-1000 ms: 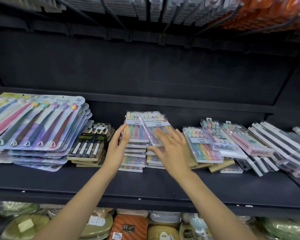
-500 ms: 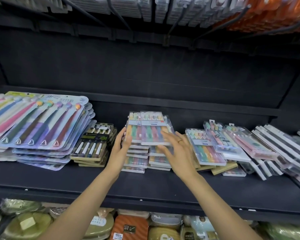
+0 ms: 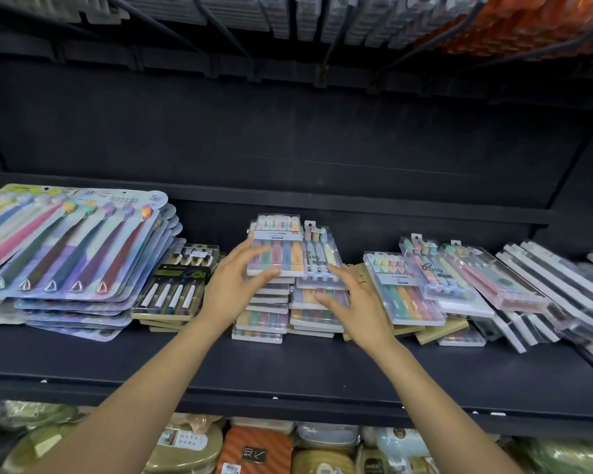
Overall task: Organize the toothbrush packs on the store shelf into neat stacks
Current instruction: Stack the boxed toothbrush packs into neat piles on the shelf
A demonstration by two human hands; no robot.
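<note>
At the middle of the shelf, fingers meet the packs first: the left hand (image 3: pixel 231 285) has its fingers spread and nearly straight, thumb under the front edge of the top pack (image 3: pixel 277 246) and fingertips lying across its clear lid, so it steadies rather than clutches; the right hand (image 3: pixel 355 299) is likewise open, fingers fanned against the front of the neighbouring stack (image 3: pixel 317 302), a ring on one finger, nothing held within it; outward from the hands, the two central stacks stand side by side and touching, the left stack (image 3: pixel 264 309) fairly square, the right one topped by a narrower pack (image 3: pixel 320 254) that sits slightly askew; the top pack's long axis runs front to back, brush heads toward the rear wall, handles toward the person; further out, the large carded packs (image 3: pixel 72 241) at the left are fanned rather than flush, the dark packs (image 3: pixel 177 282) beside them lie in a low pile, and the packs to the right (image 3: pixel 435 282) sprawl at angles over one another; my judgement is that the centre is nearly tidy while the right side, and probably the left fan, remain to be done; the black shelf (image 3: pixel 288 367) carries it all.
</note>
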